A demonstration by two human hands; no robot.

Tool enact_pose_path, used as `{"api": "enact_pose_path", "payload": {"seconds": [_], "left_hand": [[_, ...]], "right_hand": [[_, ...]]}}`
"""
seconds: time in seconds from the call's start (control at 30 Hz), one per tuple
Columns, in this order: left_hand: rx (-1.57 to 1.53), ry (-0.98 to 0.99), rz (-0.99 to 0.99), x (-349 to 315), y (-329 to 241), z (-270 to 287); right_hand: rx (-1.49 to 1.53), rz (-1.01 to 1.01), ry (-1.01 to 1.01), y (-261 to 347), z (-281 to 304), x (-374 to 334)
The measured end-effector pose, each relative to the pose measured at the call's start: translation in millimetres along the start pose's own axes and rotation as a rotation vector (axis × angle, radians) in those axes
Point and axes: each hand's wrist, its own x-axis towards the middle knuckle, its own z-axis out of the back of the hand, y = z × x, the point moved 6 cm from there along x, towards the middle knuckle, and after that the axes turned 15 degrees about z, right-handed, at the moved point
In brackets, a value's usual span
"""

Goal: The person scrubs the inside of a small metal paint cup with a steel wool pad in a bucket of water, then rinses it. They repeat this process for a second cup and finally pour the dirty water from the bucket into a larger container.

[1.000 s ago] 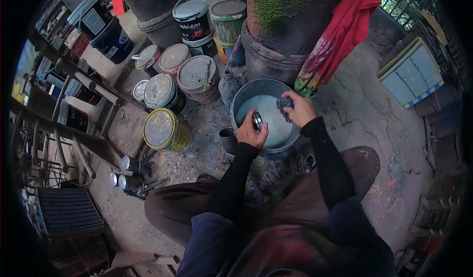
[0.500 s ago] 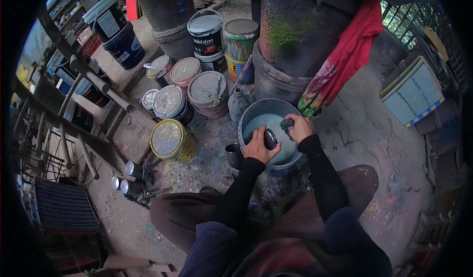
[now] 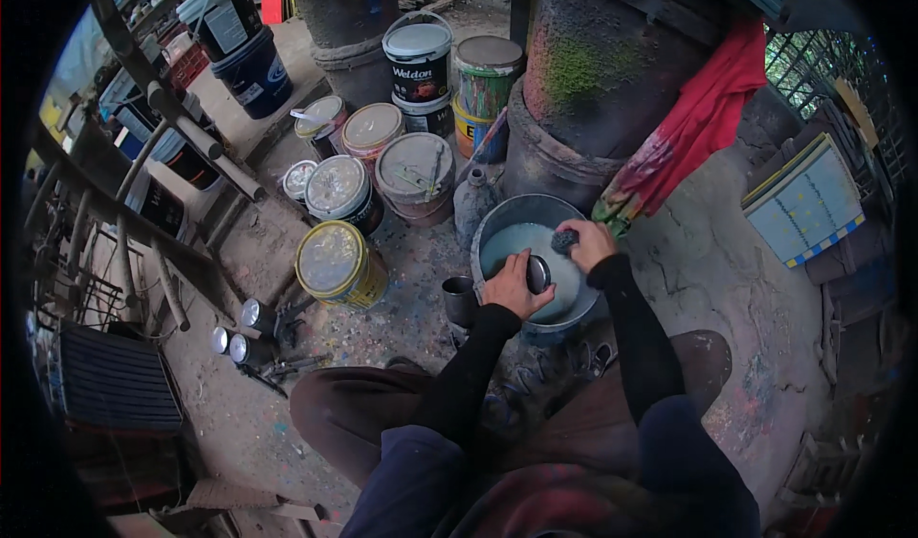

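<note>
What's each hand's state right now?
Left hand: holding a round, dark metallic piece.
Right hand: holding a dark grey scrubbing wad.

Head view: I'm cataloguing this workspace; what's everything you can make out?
Round liquid-holding tub: 1, grey, centre
Round shiny-rimmed piece: 1, dark, left hand
Coarse scrubbing pad: 1, grey, right hand
Cylindrical cup: 1, dark, left of tub
Narrow-necked bottle: 1, grey, beyond cup
Lidded paint buckets: many, multicoloured, upper left
Large drums: 2, dark, top
Stained cloth: 1, red, upper right
Silver-faced cylinders: 3, dark, lower left
Flat panel: 1, pale blue, right
Left hand: 1, black sleeve, over tub
Right hand: 1, black sleeve, over tub
Legs: 2, brown trousers, below
</note>
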Motion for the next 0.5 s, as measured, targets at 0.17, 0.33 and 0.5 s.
{"api": "enact_pose_path", "payload": {"seconds": [0.17, 0.33, 0.5], "left_hand": [[0.029, 0.016, 0.046, -1, 17, -1], [0.099, 0.095, 0.106, -1, 24, -3], [0.161, 0.239, 0.068, 3, 18, -24]], "right_hand": [[0.190, 0.090, -0.061, 72, 82, 21], [0.916, 0.342, -0.135, 110, 181, 21], [0.730, -0.008, -0.113, 5, 39, 35]]}}
